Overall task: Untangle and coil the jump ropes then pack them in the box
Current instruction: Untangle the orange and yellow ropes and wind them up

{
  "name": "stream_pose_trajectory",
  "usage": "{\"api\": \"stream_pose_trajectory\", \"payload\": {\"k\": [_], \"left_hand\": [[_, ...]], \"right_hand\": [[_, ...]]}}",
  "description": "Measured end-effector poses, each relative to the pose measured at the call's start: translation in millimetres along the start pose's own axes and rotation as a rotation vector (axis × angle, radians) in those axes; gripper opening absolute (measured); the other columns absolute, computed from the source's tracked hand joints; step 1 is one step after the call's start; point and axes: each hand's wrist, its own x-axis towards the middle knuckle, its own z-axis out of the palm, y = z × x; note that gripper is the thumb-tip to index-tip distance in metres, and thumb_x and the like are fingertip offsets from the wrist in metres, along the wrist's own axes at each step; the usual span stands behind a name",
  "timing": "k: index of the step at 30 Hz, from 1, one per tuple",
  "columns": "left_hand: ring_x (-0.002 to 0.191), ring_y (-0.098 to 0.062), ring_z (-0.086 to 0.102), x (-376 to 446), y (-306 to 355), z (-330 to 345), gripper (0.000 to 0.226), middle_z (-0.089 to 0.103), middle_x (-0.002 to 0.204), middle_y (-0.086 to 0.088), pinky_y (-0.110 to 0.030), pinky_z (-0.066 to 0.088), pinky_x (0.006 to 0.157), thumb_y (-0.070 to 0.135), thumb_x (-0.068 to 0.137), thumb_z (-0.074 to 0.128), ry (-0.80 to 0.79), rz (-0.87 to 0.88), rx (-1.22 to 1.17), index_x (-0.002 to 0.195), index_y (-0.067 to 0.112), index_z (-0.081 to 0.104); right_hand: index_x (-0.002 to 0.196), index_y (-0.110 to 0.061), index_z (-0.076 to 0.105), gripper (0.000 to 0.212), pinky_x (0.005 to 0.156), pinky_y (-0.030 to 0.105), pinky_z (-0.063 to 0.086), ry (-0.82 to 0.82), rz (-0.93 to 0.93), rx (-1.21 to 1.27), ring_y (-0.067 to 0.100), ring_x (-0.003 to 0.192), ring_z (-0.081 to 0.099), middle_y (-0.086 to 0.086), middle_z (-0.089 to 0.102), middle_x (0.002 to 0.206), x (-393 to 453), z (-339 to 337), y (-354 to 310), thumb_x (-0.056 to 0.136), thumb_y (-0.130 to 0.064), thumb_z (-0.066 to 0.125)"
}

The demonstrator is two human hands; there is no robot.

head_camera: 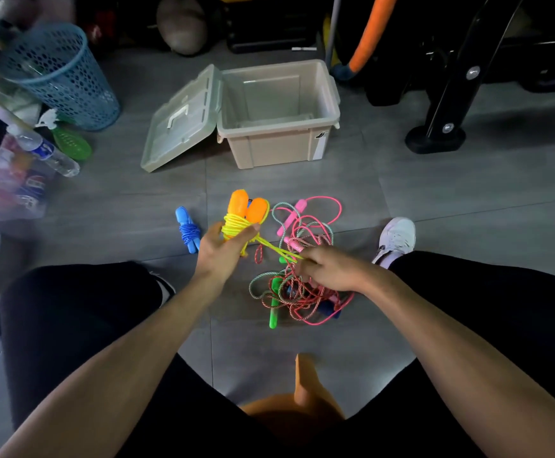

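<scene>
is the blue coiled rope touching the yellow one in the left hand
Apart. The head view shows bare floor between the blue rope and the yellow rope gripped by the left hand.

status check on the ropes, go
Left hand grips yellow rope bundle; right hand pinches its tail. Blue rope coiled. Box empty. Tangle remains.

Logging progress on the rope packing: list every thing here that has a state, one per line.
Box: open, nothing inside.
Lid: swung back, far edge on the floor.
Blue rope: coiled, lying on the floor.
Yellow rope: mostly wound round its orange handles, tail still loose.
Left hand: grips the yellow coil.
Right hand: pinches the yellow tail, pulled taut.
Rope pile: tangled, on the floor.
Bottle: lying down, capped.
</scene>
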Motion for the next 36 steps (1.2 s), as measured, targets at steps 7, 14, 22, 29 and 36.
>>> {"api": "stream_pose_trajectory", "payload": {"k": [7, 14, 22, 29, 36], "left_hand": [[0.046, -0.004, 0.052, 11, -4, 3, 0.037, 0.055, 0.046, 0.010, -0.025, 0.043, 0.055, 0.048, 0.070, 0.078, 0.130, 0.015, 0.154, 0.058, 0.021, 0.056], [0.058, -0.009, 0.058, 14, -3, 3, 0.041, 0.059, 0.058, 0.008, -0.022, 0.039, 0.051, 0.058, 0.065, 0.074, 0.189, 0.064, 0.279, 0.067, 0.021, 0.055], [0.064, -0.012, 0.060, 11, -7, 2, 0.051, 0.061, 0.066, 0.005, -0.024, 0.041, 0.054, 0.068, 0.059, 0.067, 0.098, 0.048, 0.451, 0.078, 0.022, 0.059], [0.059, -0.012, 0.059, 5, -9, 9, 0.039, 0.060, 0.062, 0.007, -0.024, 0.039, 0.053, 0.059, 0.061, 0.071, 0.048, 0.103, 0.482, 0.073, 0.024, 0.057], [0.065, -0.017, 0.060, 9, -9, 7, 0.045, 0.061, 0.068, 0.004, -0.026, 0.042, 0.058, 0.064, 0.063, 0.072, 0.049, 0.123, 0.484, 0.080, 0.025, 0.058]], "right_hand": [[0.069, -0.007, 0.058, 0.036, 0.042, 0.022, 0.030, 0.429, 0.082, 0.194, 0.004, 0.040, 0.036, -0.007, 0.047, 0.049, -9, -7, -5, 0.090, -0.036, 0.052], [0.074, -0.014, 0.065, 0.021, 0.049, 0.027, 0.054, 0.456, 0.285, 0.660, 0.011, 0.043, 0.060, 0.000, 0.062, 0.054, -8, -15, 7, 0.094, -0.018, 0.060], [0.086, -0.012, 0.066, 0.011, 0.057, 0.028, 0.058, 0.418, 0.369, 1.133, 0.014, 0.061, 0.067, 0.004, 0.069, 0.070, -4, -27, 9, 0.091, -0.021, 0.067], [0.084, -0.006, 0.061, 0.013, 0.054, 0.030, 0.060, 0.445, 0.475, 1.377, 0.018, 0.057, 0.071, 0.008, 0.069, 0.063, -11, -33, 12, 0.095, -0.010, 0.057], [0.078, -0.009, 0.060, 0.012, 0.044, 0.023, 0.054, 0.478, 0.601, 1.362, 0.012, 0.050, 0.064, 0.002, 0.062, 0.052, -13, -38, 23, 0.089, -0.008, 0.064]]}}
